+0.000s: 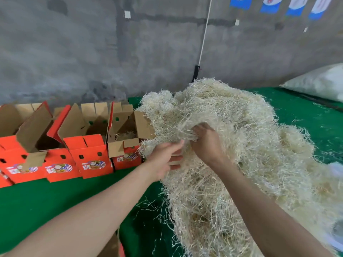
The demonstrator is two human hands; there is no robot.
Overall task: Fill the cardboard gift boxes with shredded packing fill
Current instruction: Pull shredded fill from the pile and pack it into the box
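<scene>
A big heap of pale shredded packing fill lies on the green table, right of centre. My right hand grips a tuft of the fill near the heap's left side. My left hand reaches into the heap's left edge, fingers spread and slightly bent against the strands. Just left of the heap stands an open red cardboard gift box with a little fill at its bottom. Two more open red boxes stand in a row further left; their insides look dark and bare.
The green table surface stretches in front of the boxes. Loose strands lie by the heap's near edge. A white sack rests at the far right. A grey wall rises behind the table.
</scene>
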